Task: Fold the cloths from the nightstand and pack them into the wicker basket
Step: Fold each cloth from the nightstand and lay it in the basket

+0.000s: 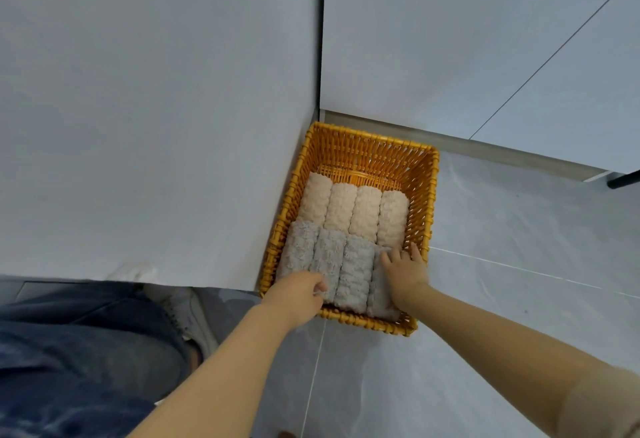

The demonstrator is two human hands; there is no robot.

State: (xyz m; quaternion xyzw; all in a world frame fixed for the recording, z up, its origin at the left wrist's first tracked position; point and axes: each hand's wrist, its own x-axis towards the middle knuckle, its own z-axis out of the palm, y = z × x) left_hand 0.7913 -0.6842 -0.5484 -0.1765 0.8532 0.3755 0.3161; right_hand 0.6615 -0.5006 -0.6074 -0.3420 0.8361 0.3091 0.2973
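An orange wicker basket (420, 174) stands on the floor in a corner. Inside lie two rows of folded fluffy cloths: several peach ones (341, 207) at the far side and several grey ones (356, 264) at the near side. My right hand (403, 269) rests flat, fingers spread, on the rightmost grey cloth (379, 295), pressing it against the basket's right wall. At the near left of the grey row, my left hand (299, 290) has its fingers curled against a grey cloth's end. Whether it grips the cloth I cannot tell.
A pale grey cabinet panel (156, 126) rises along the basket's left side, and a grey wall (467, 39) with a skirting strip stands behind it. Grey floor tiles (519, 264) spread to the right. My knee in blue jeans (86, 351) and a white shoe sit at lower left.
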